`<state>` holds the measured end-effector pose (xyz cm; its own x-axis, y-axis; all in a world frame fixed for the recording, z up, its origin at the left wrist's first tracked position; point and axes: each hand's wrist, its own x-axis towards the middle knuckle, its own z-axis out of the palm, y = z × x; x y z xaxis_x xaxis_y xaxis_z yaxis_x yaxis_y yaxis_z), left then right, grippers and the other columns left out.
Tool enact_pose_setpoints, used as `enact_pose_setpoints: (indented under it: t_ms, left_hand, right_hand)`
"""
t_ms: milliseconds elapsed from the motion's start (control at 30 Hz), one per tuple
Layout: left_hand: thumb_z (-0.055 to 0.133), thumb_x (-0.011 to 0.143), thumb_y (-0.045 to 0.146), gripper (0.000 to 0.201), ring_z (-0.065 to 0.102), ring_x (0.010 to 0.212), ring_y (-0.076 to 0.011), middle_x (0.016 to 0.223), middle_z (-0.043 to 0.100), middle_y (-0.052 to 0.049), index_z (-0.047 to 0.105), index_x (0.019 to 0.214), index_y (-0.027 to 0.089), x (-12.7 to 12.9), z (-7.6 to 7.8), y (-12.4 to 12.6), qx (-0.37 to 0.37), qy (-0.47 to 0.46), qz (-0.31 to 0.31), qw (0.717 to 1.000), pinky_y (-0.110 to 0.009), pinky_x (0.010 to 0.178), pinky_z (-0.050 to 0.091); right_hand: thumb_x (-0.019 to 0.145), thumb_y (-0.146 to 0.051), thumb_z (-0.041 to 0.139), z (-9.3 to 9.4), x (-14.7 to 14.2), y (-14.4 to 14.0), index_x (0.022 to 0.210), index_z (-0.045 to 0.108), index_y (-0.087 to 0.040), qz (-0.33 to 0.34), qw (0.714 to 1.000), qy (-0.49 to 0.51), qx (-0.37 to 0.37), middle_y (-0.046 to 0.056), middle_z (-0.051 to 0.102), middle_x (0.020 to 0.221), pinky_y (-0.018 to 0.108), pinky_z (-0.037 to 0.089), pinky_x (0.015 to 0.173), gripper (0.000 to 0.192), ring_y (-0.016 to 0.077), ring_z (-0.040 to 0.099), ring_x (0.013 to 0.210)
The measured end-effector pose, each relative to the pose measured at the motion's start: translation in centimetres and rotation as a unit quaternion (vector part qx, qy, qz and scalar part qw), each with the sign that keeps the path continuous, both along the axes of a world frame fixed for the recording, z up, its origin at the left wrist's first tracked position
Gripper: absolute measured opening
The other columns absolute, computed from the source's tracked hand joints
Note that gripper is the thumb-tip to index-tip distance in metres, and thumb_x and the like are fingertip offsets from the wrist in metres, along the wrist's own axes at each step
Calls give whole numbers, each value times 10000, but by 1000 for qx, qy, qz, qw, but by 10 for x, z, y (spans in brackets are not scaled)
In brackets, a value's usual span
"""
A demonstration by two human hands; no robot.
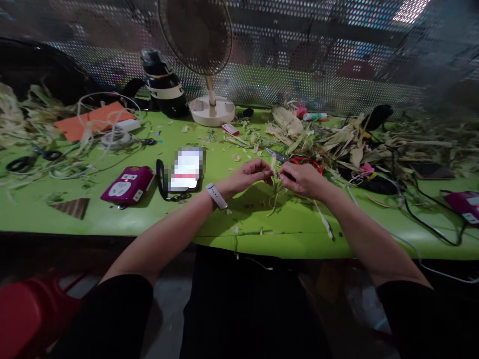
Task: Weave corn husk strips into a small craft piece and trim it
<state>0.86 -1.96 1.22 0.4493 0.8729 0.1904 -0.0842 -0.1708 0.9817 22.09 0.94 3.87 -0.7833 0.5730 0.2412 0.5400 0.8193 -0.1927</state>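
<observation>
I hold both hands up just above the green table (262, 234), close together, near its front edge. My left hand (249, 175), with a pale watch (216, 196) on its wrist, is pinched shut on a strip of corn husk (276, 185), and my right hand (302, 178) is closed on the same strip from the other side, so our fingertips nearly meet. Thin pale ends of the husk hang down from between my hands towards the table, and one long strand trails off under my right forearm. Just behind my right hand lie red-handled scissors (305, 160), their blades pointing left. Beyond them a heap of dry husks (337, 137) spreads along the right half of the table. To the left of my hands a phone (185, 169) lies flat, and further left a magenta power strip (129, 185). A small fan (204, 55) on a round white base stands at the back of the table, with a dark bottle (164, 85) beside it on its left. An orange sheet (93, 119) and loose white cord lie at the far left.
</observation>
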Motion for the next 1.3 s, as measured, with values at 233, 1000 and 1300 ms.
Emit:
enact_pose_setpoints:
  t_ms: [233, 1000, 1300]
  left_hand:
    - [675, 803, 331, 214, 604, 776, -122, 797, 642, -8, 568, 885, 165, 5, -1, -3, -33, -52, 26, 998, -303, 826, 479]
    - [705, 773, 244, 278, 691, 730, -129, 779, 682, 25, 456, 887, 195, 4, -2, -5, -109, -130, -10, 986, -345, 798, 559]
    - [695, 778, 266, 253, 665, 683, -109, 726, 637, 32, 466, 839, 179, 5, -2, -8, -80, -128, -12, 988, -306, 747, 564]
  right_hand:
    - [887, -286, 399, 2, -2, -5, 851, 555, -185, 13, 1000, -23, 7, 34, 606, 720, 240, 260, 547, 190, 121, 436, 565]
    - [861, -264, 450, 4, -2, -3, 798, 515, -185, 48, 993, 95, -47, -14, 542, 646, 210, 299, 544, 120, 87, 420, 528]
    - [861, -242, 469, 5, -1, -5, 793, 510, -189, 75, 991, 101, -54, -18, 544, 664, 206, 304, 555, 95, 84, 423, 552]
